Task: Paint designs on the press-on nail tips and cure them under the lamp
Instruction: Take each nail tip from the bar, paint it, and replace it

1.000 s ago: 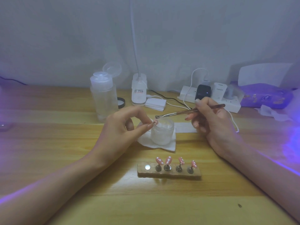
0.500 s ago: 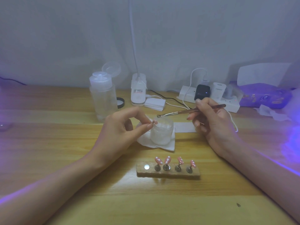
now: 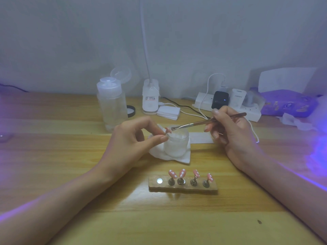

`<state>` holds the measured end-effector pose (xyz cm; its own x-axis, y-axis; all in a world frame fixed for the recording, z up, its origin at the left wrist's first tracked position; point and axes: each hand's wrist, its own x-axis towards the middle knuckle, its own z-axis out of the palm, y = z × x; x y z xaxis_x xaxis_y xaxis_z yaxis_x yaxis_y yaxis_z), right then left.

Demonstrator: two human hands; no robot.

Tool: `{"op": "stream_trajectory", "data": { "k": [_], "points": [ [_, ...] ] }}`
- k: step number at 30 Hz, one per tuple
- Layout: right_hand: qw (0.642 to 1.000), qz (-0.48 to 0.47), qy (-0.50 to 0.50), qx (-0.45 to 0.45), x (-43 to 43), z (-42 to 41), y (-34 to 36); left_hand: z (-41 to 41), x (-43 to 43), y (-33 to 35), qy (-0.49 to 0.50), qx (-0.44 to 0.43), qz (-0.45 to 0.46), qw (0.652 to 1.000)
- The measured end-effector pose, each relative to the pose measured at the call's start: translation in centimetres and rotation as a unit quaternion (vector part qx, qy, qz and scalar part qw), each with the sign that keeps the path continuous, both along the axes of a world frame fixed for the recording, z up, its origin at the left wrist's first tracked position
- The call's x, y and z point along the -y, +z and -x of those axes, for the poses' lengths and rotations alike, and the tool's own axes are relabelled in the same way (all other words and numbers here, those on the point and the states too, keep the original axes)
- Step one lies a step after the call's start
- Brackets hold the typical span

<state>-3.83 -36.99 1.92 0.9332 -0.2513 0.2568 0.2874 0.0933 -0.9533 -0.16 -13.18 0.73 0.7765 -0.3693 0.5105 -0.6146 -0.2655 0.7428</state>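
My left hand point(image 3: 131, 138) pinches a pink nail tip point(image 3: 167, 130) between thumb and fingers, just left of a frosted glass jar point(image 3: 176, 145). In my right hand point(image 3: 231, 137) is a thin metal tool point(image 3: 203, 123), held like a pen; its small bent end sits right beside the nail tip, above the jar's rim. Closer to me lies a wooden holder bar point(image 3: 183, 187) carrying several pink nail tips with white dots point(image 3: 182, 174) on metal stands, plus one bare magnet spot at its left end.
The jar stands on a white tissue point(image 3: 184, 157). Behind are a clear pump bottle point(image 3: 111, 106), a white lamp base point(image 3: 150, 98), a power strip point(image 3: 230, 106) with chargers and cables, and a purple wipes pack point(image 3: 290, 103). Violet light glows at the right edge.
The tool's tip has moved left and slightly down, closing on the nail tip in my left hand. My left hand has barely moved.
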Motion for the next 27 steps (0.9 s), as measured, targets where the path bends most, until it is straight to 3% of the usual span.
{"op": "stream_trajectory", "data": {
  "k": [27],
  "points": [
    [1.0, 0.008, 0.01, 0.013, 0.01, 0.09, -0.01, -0.18, -0.04, -0.14, -0.008, -0.009, 0.008, 1.0]
  ]
}}
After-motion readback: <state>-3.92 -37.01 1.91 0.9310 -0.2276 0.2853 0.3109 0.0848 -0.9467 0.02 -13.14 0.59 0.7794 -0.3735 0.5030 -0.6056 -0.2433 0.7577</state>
